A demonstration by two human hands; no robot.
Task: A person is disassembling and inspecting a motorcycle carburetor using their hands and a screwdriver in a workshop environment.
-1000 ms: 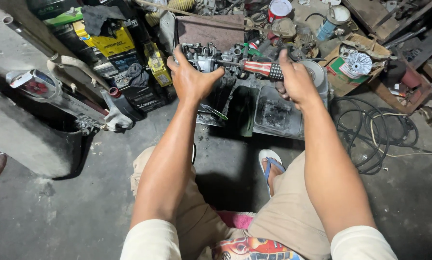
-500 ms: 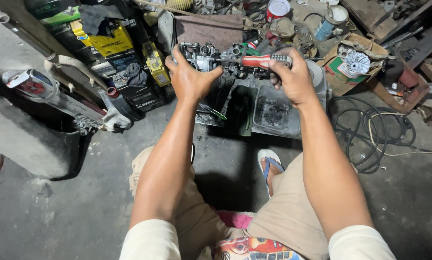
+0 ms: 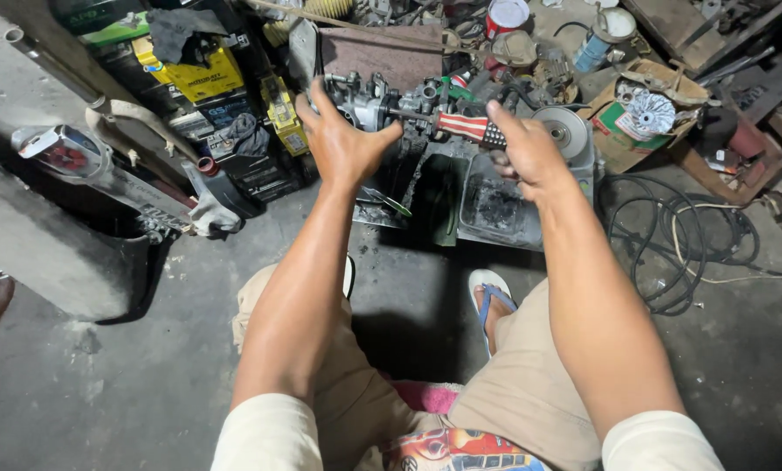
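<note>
The left hand hides part of the metal pump; the screwdriver tip is too small to tell.

Evenly lit by soft daylight from above, moderately bright. Deep shadow under the grey concrete block and between the legs. Sharp centre, slight wide-angle bending at edges.

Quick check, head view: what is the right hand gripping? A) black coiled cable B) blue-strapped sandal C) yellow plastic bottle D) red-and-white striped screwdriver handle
D: the right hand is closed around the black end of the red-and-white striped screwdriver handle, whose shaft points into the grey metal pump assembly that the left hand steadies.
</note>
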